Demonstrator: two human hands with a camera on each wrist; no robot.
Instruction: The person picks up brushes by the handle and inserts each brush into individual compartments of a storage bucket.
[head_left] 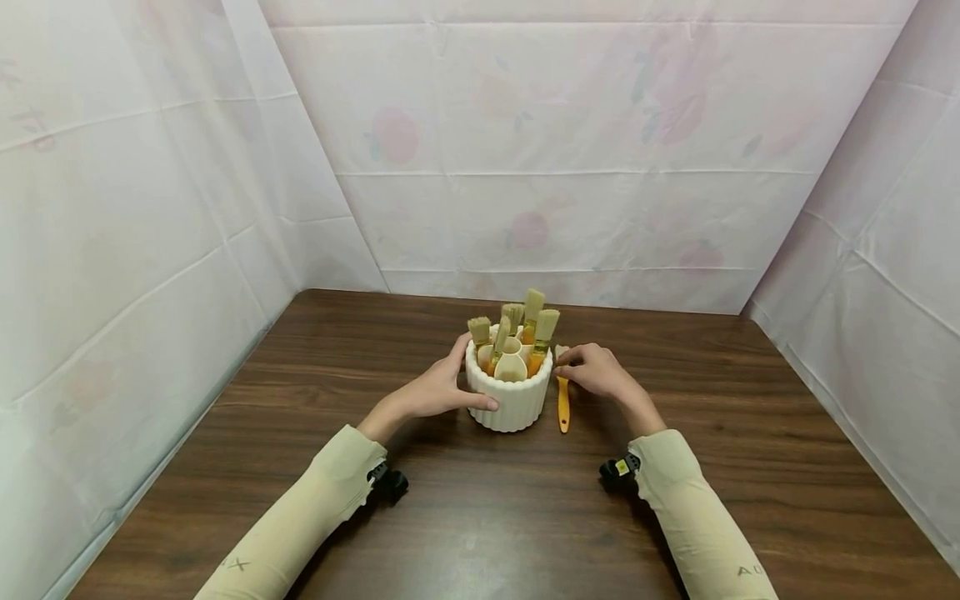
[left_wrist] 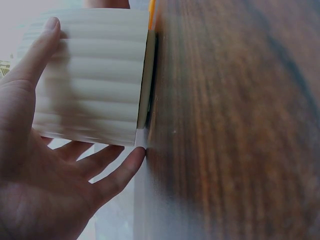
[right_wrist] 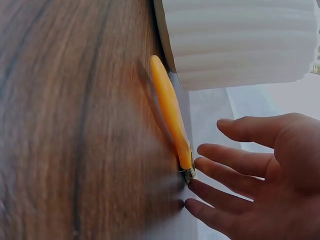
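Note:
A white ribbed round holder (head_left: 513,404) (left_wrist: 100,55) (right_wrist: 240,40) stands on the dark wooden table (head_left: 480,517) with several orange-handled brushes (head_left: 534,315) upright in it, bristles up. My left hand (head_left: 471,375) (left_wrist: 92,95) cups its left side, the straight thumb along the front wall and the fingers (left_wrist: 120,165) spread against the far side and base. One more brush with an orange handle (head_left: 562,404) (right_wrist: 170,110) lies flat just right of the holder. My right hand (head_left: 581,362) (right_wrist: 210,160) hovers over its bristle end, fingers straight and spread, fingertips at the metal ferrule.
White sheeting with a faint flower print (head_left: 525,167) walls the table on the left, back and right. Bare wood runs in front of the holder and to both sides. Small cream cups (head_left: 511,367) sit inside the holder among the brushes.

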